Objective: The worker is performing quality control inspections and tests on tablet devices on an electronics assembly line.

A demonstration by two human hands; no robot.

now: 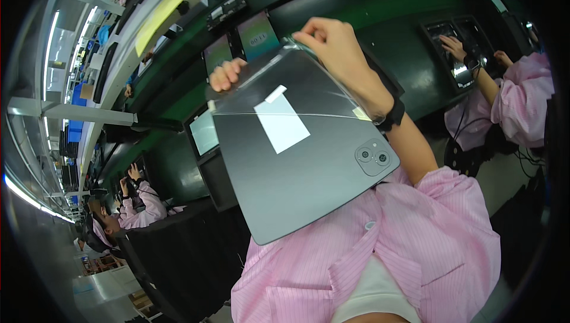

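A grey tablet [309,174] is held up close, its back toward me, with a two-lens camera block [373,158] near its right corner. A clear film [297,82] with a white rectangular label [282,122] covers its upper part and looks lifted off the surface. My right hand [335,50], with a black strap at the wrist, pinches the film's top corner. My left hand [227,74] grips the tablet's upper left edge, with only the fingers showing over it. My pink sleeve [415,234] fills the lower right.
A long dark green workbench [380,20] runs behind the tablet, with a lit screen [205,132] and other tablets [258,37] on it. A co-worker in pink [522,97] works at the right. Another person in pink [139,207] sits at the left.
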